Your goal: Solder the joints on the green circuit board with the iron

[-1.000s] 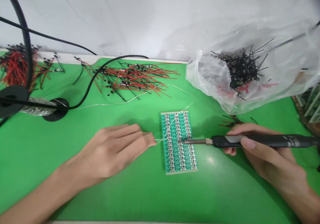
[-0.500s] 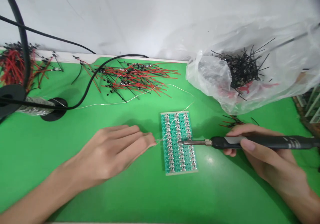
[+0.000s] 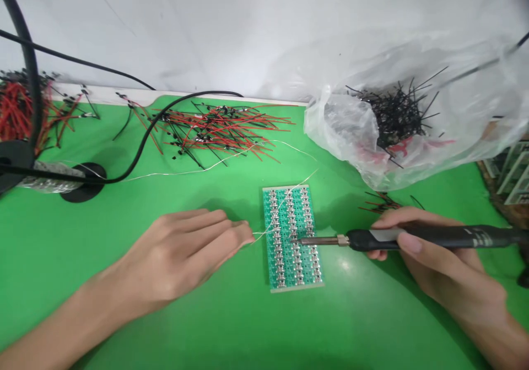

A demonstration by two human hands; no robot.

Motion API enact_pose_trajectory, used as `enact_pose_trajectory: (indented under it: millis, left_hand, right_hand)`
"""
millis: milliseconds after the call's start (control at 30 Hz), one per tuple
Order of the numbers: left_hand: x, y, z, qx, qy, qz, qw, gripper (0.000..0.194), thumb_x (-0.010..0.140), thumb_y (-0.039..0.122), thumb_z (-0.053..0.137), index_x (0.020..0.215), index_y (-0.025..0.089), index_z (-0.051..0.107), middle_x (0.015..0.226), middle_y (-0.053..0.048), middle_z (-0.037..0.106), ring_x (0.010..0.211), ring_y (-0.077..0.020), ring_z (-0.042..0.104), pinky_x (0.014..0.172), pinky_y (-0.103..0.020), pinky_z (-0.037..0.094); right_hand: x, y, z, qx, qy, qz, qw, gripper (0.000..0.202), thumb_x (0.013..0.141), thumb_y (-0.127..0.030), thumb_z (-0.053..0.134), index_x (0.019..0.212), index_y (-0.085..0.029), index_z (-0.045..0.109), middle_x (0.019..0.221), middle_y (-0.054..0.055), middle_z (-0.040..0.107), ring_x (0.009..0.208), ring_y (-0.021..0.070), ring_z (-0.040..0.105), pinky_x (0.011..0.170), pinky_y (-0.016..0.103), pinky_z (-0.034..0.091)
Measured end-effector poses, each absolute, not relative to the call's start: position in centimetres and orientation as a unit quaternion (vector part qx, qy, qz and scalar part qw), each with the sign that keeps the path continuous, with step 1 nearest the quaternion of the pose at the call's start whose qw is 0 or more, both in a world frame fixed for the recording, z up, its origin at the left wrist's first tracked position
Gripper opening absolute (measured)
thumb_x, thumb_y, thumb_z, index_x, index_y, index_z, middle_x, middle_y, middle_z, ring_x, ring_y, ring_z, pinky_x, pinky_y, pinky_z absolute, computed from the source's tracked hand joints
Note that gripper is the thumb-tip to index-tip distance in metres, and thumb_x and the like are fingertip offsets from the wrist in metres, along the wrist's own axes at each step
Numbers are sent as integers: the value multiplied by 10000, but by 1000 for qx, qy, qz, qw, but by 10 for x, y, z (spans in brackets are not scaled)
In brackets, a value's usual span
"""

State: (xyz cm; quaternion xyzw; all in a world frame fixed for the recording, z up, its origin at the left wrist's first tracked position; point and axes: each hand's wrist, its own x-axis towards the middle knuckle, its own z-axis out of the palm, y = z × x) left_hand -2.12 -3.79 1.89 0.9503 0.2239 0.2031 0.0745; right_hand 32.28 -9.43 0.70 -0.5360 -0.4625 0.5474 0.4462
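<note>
A green circuit board (image 3: 303, 260) with three columns of silvery contacts lies on the green mat between my hands. My left hand (image 3: 185, 254), just left of it, pinches the thin solder wire (image 3: 264, 231), which loops over the board's upper part. My right hand (image 3: 430, 265) grips a black soldering iron (image 3: 438, 237) like a pen. The iron's tip is at the middle column of contacts; whether it touches them I cannot tell. From the solder spool (image 3: 52, 177) at the left edge, the wire runs across the mat and bends back near the board.
Red and black wire leads (image 3: 223, 128) lie in a pile behind the board, with another pile (image 3: 19, 108) far left. A clear plastic bag (image 3: 343, 122) of black leads stands back right. A black cable (image 3: 144, 144) arches over the mat. Short leads (image 3: 380, 202) lie near my right hand.
The whole view has shifted slightly left. The iron's tip sits slightly lower along the middle column. Both hands keep their hold.
</note>
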Motion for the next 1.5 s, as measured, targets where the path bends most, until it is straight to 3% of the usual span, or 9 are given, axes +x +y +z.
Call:
enact_pose_trajectory:
  millis: [567, 1100, 1500]
  left_hand:
    - [-21, -38, 18, 948, 224, 209, 85, 129, 973, 105, 546, 1071, 65, 619, 920, -78, 719, 750, -167, 652, 647, -317, 530]
    - [-21, -38, 18, 947, 227, 211, 88, 127, 981, 102, 520, 1060, 68, 613, 886, -67, 713, 734, -167, 648, 637, -318, 515]
    - [-18, -38, 18, 946, 227, 218, 85, 101, 982, 111, 531, 1041, 87, 609, 884, -56, 713, 719, -166, 635, 630, -319, 504]
  right_hand:
    - [321, -99, 8, -579, -437, 535, 434, 137, 808, -348, 761, 919, -279, 802, 720, 19, 781, 623, 175, 713, 601, 242, 591]
    - [334, -95, 6, -519, -432, 587, 447, 151, 839, -324, 712, 941, -255, 799, 693, 49, 778, 605, 180, 717, 572, 246, 590]
    - [325, -95, 6, -536, -448, 561, 444, 147, 845, -332, 722, 948, -259, 797, 684, 37, 769, 600, 166, 705, 560, 227, 580]
